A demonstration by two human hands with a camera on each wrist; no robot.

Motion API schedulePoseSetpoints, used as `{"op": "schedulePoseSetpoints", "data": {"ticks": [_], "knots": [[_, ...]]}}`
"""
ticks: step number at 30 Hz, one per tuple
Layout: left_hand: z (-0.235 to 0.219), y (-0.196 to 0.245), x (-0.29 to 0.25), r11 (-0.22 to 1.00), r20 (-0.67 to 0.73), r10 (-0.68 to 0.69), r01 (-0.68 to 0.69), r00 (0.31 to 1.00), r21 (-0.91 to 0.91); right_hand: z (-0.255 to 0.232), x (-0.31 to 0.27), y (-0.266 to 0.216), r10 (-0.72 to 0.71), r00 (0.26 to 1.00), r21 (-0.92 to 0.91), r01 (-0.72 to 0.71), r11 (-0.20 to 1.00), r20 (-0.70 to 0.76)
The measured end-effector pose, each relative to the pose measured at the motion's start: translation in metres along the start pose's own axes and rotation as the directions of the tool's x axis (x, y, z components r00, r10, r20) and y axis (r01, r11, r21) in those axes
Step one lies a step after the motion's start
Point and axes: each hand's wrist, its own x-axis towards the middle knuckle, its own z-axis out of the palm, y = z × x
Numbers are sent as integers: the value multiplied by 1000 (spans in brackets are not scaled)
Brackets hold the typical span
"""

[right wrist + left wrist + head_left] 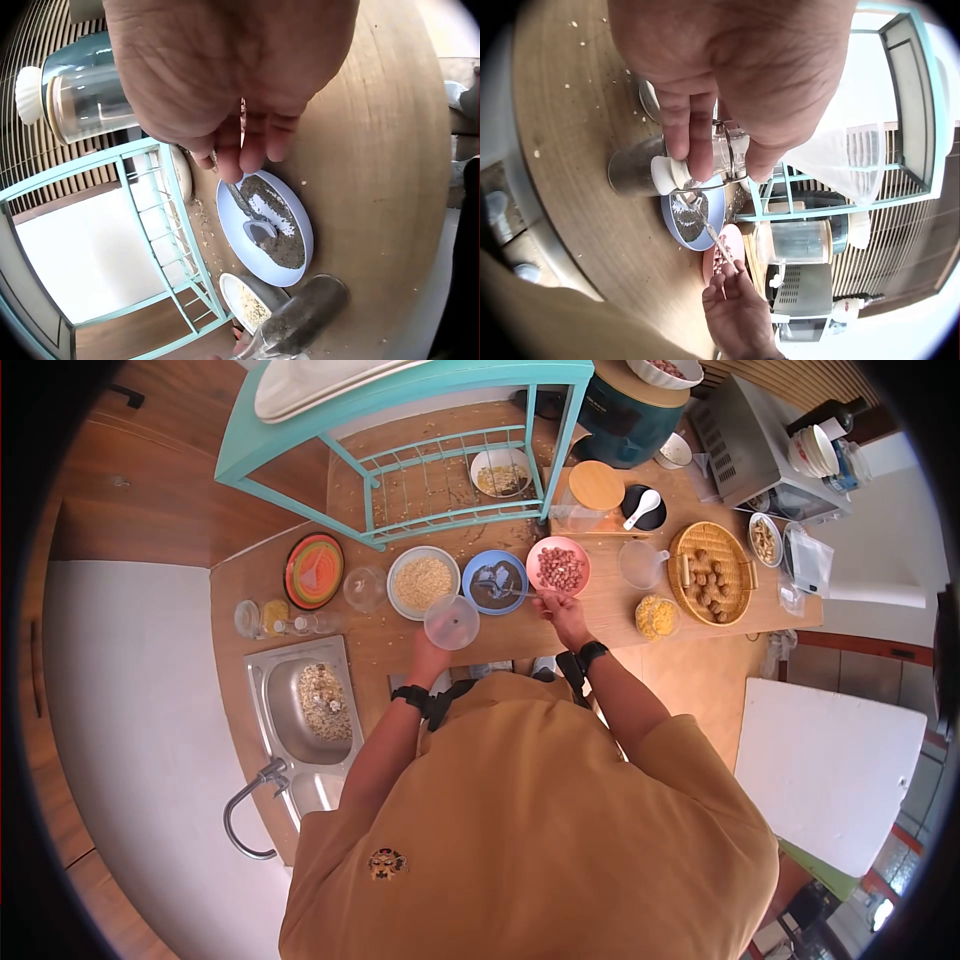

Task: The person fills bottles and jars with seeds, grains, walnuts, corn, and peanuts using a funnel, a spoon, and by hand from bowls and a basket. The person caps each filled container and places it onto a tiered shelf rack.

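My left hand grips a swing-top glass bottle by its neck, where a wire clasp and white stopper show. Dark contents show through its glass. A translucent funnel sits at the bottle's mouth. My right hand pinches the handle of a spoon. The spoon's bowl lies inside a blue bowl of dark, fine grains, with part of the bottom bare. On either side of that blue bowl are a pink bowl of reddish nuts and a white bowl of pale flakes.
A turquoise rack stands behind the bowls. To the left are a steel sink and stacked colourful plates. A jar of yellow grains and a wicker basket of walnuts are on the right. Crumbs dot the counter.
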Motion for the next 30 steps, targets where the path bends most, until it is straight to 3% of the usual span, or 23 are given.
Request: {"op": "schedulePoseSetpoints", "data": {"ticks": [7, 11, 19, 30], "knots": [[3, -4, -1, 1000, -23, 16, -16, 1000, 4, -7, -9, 7, 208, 978, 289, -197, 937, -7], [2, -5, -1, 999, -38, 31, -32, 999, -31, -9, -11, 4, 209, 978, 366, -202, 908, 21], [1, -9, -1, 998, -15, 44, -43, 999, 47, 0, -23, -41, 93, 995, 356, -71, 932, -44], [0, -5, -1, 1000, 9, -12, 12, 1000, 10, 25, -58, -136, -179, 981, 372, 139, 918, 76]]}}
